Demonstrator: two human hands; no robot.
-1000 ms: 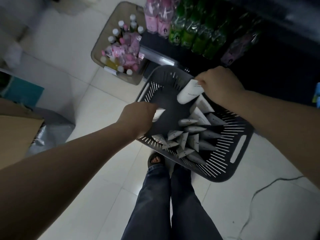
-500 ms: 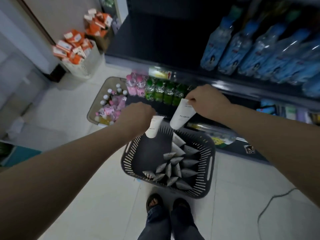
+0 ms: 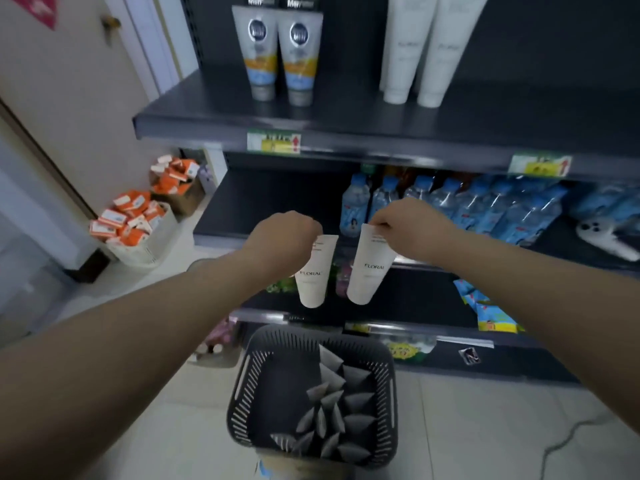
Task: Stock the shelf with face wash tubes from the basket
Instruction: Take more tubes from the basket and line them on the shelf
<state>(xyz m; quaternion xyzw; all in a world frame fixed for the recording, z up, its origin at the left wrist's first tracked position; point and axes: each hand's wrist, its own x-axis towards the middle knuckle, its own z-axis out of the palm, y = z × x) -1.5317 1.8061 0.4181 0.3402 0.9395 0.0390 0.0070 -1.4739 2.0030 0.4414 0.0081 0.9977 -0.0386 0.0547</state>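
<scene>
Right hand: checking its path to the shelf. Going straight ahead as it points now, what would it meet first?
Probably the water bottles on the middle shelf, right behind the right hand and its white tube; depth is unclear.

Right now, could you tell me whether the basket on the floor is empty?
Not empty: a cluster of tubes fills the right half of the basket, while its left half is bare.

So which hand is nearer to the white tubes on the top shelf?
Right. The right hand is directly below the white tubes; the left hand is below and farther left.
</scene>
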